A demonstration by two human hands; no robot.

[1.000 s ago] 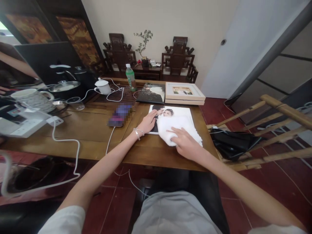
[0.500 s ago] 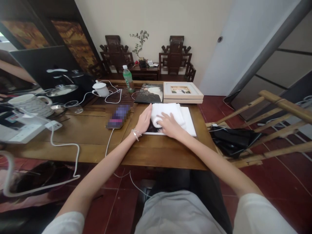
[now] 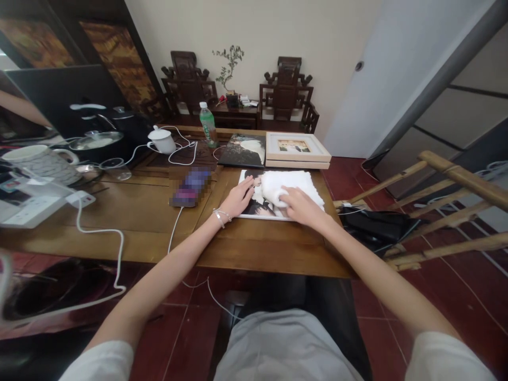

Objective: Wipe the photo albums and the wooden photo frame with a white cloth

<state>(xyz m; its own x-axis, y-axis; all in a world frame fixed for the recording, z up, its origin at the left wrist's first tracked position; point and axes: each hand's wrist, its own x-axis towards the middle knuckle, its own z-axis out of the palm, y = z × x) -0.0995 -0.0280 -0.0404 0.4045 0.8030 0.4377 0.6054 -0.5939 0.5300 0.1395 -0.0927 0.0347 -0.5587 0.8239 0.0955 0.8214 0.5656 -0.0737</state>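
A photo panel (image 3: pixel 260 203) lies flat on the wooden table (image 3: pixel 254 243) in front of me, its dark and white picture showing at the left. On its right part rests a folded white cloth (image 3: pixel 296 182). My right hand (image 3: pixel 300 205) has its fingers curled onto the near edge of the cloth, pressing it to the panel. Flat against the panel's left side lies my left hand (image 3: pixel 238 198), fingers stretched out and holding nothing. The cloth hides the right portion of the picture.
Behind the panel lie a dark picture (image 3: pixel 240 151) and light wooden frames (image 3: pixel 297 151). A green-labelled bottle (image 3: pixel 207 126), a phone (image 3: pixel 190 188) on a cable, a lidded white cup (image 3: pixel 162 141) and a power strip (image 3: pixel 35 203) are leftward. A bamboo chair (image 3: pixel 460 174) stands right.
My right hand has slid the cloth rightward across the panel, uncovering more of the picture. My left hand now lies flatter, over the panel's left edge.
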